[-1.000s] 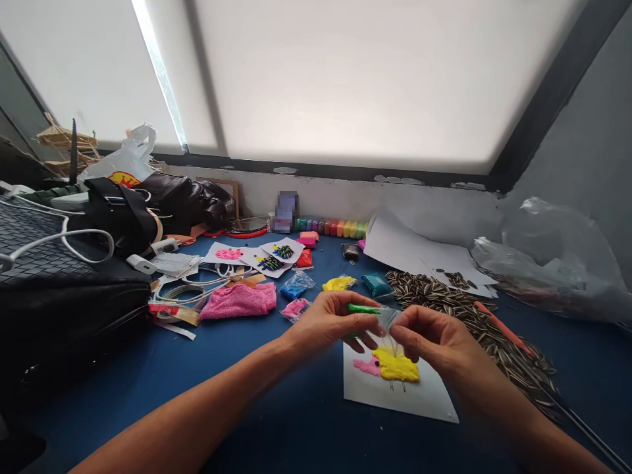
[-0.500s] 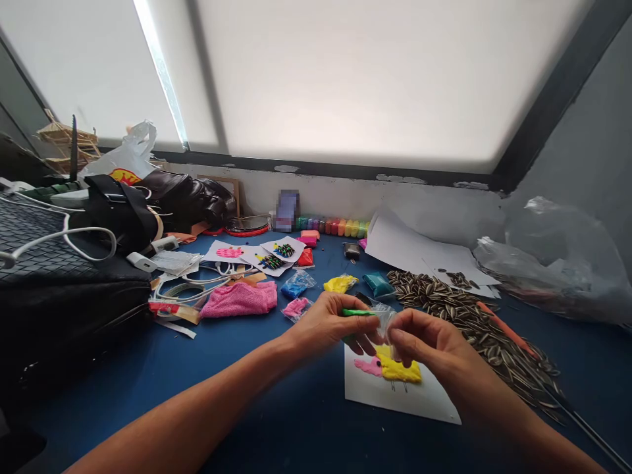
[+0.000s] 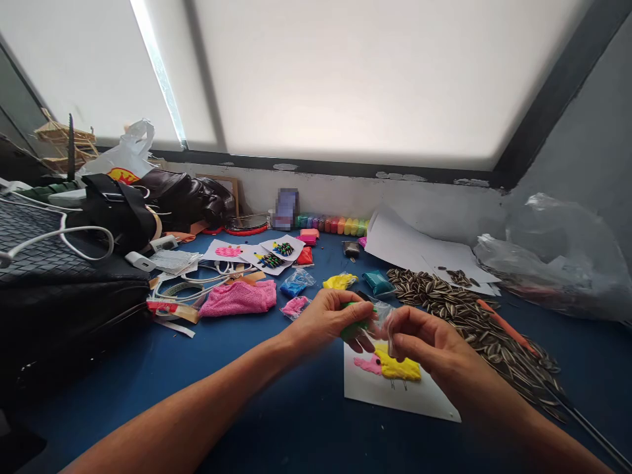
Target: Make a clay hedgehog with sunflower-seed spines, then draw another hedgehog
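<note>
Between my two hands, above the table, is a small clear plastic bag of green modelling clay [image 3: 354, 318]. My left hand [image 3: 332, 319] is closed around the green clay end. The clear end of the bag is pinched in the fingers of my right hand [image 3: 422, 336]. Below the hands lies a white card [image 3: 365, 394], with yellow clay [image 3: 402, 370] and pink clay [image 3: 366, 364] pressed on it and small drawn legs. My right hand partly covers the card. Behind the hands lie yellow clay [image 3: 340, 282] and a teal clay packet [image 3: 378, 284].
Sunflower seeds [image 3: 444, 303] spread at right, with an orange tool [image 3: 506, 327] on them. White paper sheets [image 3: 409, 243] and a plastic bag [image 3: 557, 263] lie behind. To the left are a pink cloth [image 3: 239, 298], cables and a black bag [image 3: 74, 316]. Several coloured clay packs [image 3: 336, 226] line the wall.
The green clay bag has turned in my hands, so more of its green face shows. My left thumb has shifted over it; both hands stay in nearly the same place.
</note>
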A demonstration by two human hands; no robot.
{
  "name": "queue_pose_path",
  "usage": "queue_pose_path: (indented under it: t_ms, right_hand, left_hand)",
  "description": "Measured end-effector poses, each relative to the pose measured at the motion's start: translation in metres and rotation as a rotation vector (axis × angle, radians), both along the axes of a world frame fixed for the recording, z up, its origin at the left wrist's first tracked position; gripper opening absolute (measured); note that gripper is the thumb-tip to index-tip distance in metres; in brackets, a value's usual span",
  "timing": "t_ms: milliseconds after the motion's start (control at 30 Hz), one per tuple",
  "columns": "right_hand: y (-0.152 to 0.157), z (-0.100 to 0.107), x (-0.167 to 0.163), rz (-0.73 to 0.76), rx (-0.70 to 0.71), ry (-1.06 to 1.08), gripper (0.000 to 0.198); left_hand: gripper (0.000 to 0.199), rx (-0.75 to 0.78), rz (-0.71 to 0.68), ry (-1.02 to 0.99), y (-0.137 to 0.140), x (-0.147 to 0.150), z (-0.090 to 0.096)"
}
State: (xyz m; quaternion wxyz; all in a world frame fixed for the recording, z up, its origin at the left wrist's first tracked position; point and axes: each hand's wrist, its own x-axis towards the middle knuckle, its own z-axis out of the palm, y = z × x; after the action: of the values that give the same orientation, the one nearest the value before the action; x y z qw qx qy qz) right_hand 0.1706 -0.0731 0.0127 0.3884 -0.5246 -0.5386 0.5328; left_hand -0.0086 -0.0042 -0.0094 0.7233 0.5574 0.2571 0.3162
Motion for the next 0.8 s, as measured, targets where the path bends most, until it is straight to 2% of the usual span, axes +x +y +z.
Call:
queue_pose_path:
  t_ms: [167,533,800]
  right_hand:
    - [0.002,-0.0043,0.0035,-0.027,0.031,-0.017,0.028]
    - [-0.0011,0.0033,0.0028,0.04,-0.027,0.045,0.02]
    - [0.0013,-0.0014,0.0014,-0.009,0.022,0.01,0.03]
  left_hand:
    - [0.046,-0.006,0.017,0.036,-0.0012,0.0016,0.0037]
    - [0.038,-0.012,-0.008,0.003,0.0005,-0.0008,0.0013]
    - [0.04,-0.035,-0.015,0.0,-0.0059,0.0037,0.0012]
